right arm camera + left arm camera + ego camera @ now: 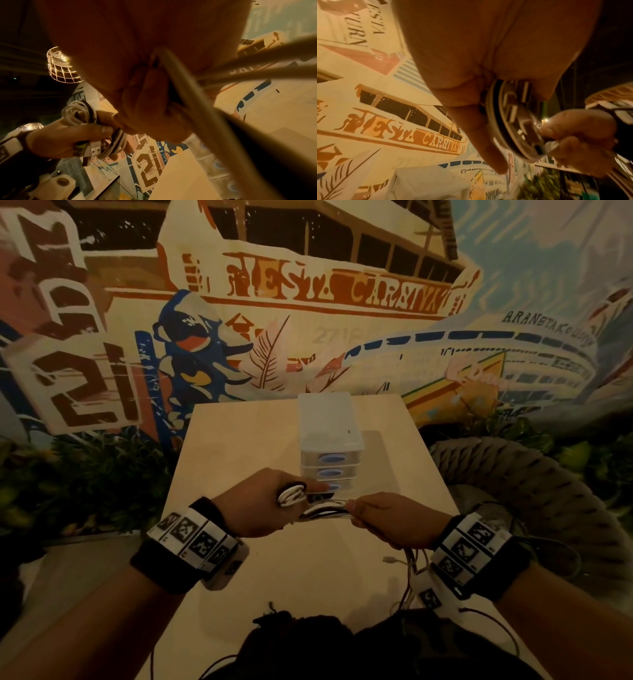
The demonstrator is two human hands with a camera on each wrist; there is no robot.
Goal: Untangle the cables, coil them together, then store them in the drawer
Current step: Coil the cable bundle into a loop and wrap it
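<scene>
My left hand point(270, 501) holds a small coil of white and black cables point(291, 494) above the table, fingers curled round the loops; the coil point(510, 121) fills the left wrist view, and the right wrist view shows USB plugs point(93, 150) hanging from the bundle. My right hand point(383, 518) pinches the straight run of the same cables point(325, 512) just right of the coil. Their loose tails point(411, 563) drop below my right wrist onto the table. The clear drawer unit point(329, 436) with blue handles stands just beyond my hands, its drawers closed.
The light wooden table point(239, 440) ends at a painted mural wall. A woven rope chair point(534, 474) sits to the right, plants point(85, 474) to the left. Dark clothing point(342, 645) covers the near table edge.
</scene>
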